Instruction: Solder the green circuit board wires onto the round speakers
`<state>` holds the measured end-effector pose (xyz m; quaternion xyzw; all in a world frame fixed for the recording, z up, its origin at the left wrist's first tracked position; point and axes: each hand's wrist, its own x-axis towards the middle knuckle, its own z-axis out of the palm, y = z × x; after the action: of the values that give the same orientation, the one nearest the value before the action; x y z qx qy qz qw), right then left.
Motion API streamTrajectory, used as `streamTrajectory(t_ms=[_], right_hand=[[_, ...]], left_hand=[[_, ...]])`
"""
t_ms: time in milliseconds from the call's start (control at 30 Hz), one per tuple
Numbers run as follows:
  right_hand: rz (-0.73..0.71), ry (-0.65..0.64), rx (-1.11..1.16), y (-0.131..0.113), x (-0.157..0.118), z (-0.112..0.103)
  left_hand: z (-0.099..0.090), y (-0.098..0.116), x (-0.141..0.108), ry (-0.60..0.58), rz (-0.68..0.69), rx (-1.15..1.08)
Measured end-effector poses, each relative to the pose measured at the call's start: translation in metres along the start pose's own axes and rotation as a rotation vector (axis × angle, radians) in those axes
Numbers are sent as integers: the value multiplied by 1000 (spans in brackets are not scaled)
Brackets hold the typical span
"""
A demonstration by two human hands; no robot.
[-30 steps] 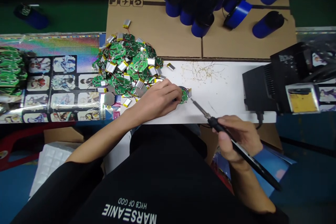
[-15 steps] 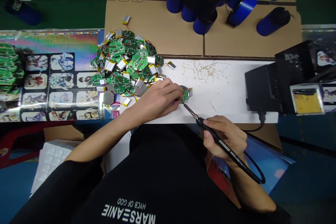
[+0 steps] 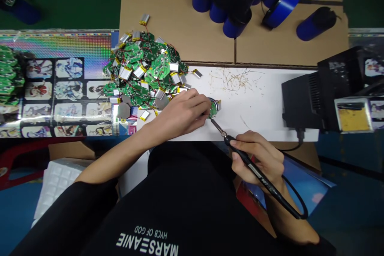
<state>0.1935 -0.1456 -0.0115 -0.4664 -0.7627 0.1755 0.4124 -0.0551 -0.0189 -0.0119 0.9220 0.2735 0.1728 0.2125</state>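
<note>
My right hand [image 3: 259, 158] grips a black soldering iron [image 3: 250, 165] like a pen. Its tip meets the lower edge of a small green circuit board [image 3: 213, 109] on the white tabletop. Fingers closed, my left hand [image 3: 192, 112] is at that board's left side and covers part of it; whatever sits between the fingertips is hidden. A dark round ring or coil of wire shows on the board, with a small silver battery [image 3: 219, 105] at its right edge. Left of my left hand lies a heap of green circuit boards [image 3: 157, 68] with silver batteries and red wires.
Wire scraps [image 3: 237, 80] lie on the white tabletop [image 3: 264, 108]. A black soldering station [image 3: 303, 100] and a yellow sponge in a tray [image 3: 354, 118] stand at right. Blue cylinders [image 3: 316, 24] rest on cardboard [image 3: 177, 16] behind. More stacked boards [image 3: 10, 76] are at far left.
The view has shifted slightly. Both hands keep nearly the same pose, with the soldering iron's tip still at the board's lower edge.
</note>
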Motion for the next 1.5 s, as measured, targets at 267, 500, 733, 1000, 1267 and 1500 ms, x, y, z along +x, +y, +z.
streamTrajectory(t_ms=[267, 500, 733, 1000, 1267, 1500], right_hand=[[51, 128, 45, 1, -6, 0], [225, 405, 236, 11, -11, -8], [489, 517, 220, 44, -12, -3], [492, 389, 127, 78, -23, 18], [523, 324, 77, 82, -32, 17], [530, 416, 133, 81, -30, 20]], left_hand=[[-1, 0, 1, -7, 1, 5], [-1, 0, 1, -8, 16, 13], [-2, -3, -1, 20, 21, -34], [22, 0, -19, 177, -134, -212], [20, 1, -21, 109, -240, -385], [-71, -34, -28, 373, -261, -432]])
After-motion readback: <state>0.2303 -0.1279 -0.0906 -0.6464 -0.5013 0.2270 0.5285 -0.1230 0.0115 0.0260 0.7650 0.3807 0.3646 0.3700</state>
